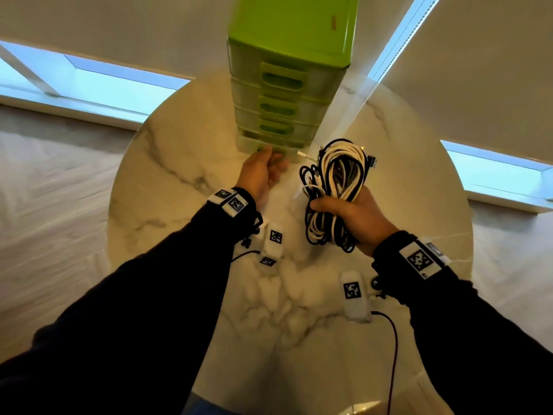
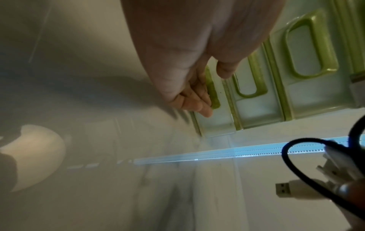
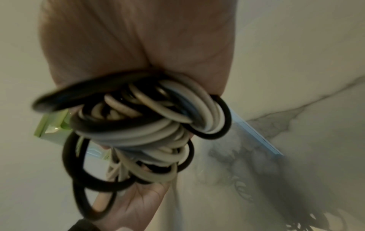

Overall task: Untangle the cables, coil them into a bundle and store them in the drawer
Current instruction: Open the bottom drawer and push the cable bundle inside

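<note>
A tall green drawer unit (image 1: pixel 287 85) stands at the far side of the round marble table (image 1: pixel 167 211). My left hand (image 1: pixel 269 160) reaches its bottom drawer (image 2: pixel 217 125); in the left wrist view the fingers (image 2: pixel 199 103) hook into the green handle (image 2: pixel 214 100) with the thumb on its front. That drawer looks closed. My right hand (image 1: pixel 344 211) grips a coiled bundle of black and white cables (image 1: pixel 341 175) above the table, right of the unit. In the right wrist view the cable bundle (image 3: pixel 150 129) fills the palm. A white USB plug (image 2: pixel 284 189) sticks out of it.
The upper drawers (image 1: pixel 281 106) of the unit are closed. Bare marble lies on both sides of the unit and in front of me. Beyond the table's round edge is pale floor (image 1: pixel 54 205), with low windows (image 1: pixel 89 85) and blinds behind. A thin black wire (image 1: pixel 393 339) hangs from my right wrist.
</note>
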A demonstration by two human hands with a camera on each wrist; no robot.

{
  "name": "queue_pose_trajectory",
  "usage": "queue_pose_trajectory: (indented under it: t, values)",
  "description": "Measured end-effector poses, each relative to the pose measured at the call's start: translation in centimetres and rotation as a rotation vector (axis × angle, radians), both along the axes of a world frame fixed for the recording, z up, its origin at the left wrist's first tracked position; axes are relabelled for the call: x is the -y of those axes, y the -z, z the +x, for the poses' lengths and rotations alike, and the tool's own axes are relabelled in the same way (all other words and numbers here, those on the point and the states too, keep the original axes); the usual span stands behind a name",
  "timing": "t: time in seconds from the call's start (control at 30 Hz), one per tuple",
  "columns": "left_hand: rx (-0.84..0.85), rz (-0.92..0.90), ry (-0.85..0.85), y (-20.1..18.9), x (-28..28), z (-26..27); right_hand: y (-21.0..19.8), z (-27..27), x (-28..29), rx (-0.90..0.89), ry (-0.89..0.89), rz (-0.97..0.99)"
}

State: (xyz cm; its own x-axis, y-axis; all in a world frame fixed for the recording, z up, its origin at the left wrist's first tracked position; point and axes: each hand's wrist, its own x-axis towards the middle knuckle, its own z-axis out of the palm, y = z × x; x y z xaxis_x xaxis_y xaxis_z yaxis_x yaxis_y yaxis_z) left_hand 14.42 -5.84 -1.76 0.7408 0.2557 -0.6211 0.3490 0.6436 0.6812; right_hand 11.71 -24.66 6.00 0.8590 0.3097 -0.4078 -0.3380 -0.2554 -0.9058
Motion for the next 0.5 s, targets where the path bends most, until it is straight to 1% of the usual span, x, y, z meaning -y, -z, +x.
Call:
queue_pose_trajectory:
  t: [0.23, 0.4, 0.5]
  values:
    - [-0.014, 0.054, 0.028, 0.0, 0.9, -7.8, -1.4, -2.9, 0.1, 0.012, -0.013, 0.030]
    - [-0.055, 0.105, 0.076, -0.4, 1.3, -13.2, -2.3, -6.0, -0.4, 0.005, -0.029, -0.005]
    - [-0.073, 0.119, 0.125, -0.6, 1.5, -15.3, -2.6, -7.4, -0.8, -0.008, -0.038, -0.041]
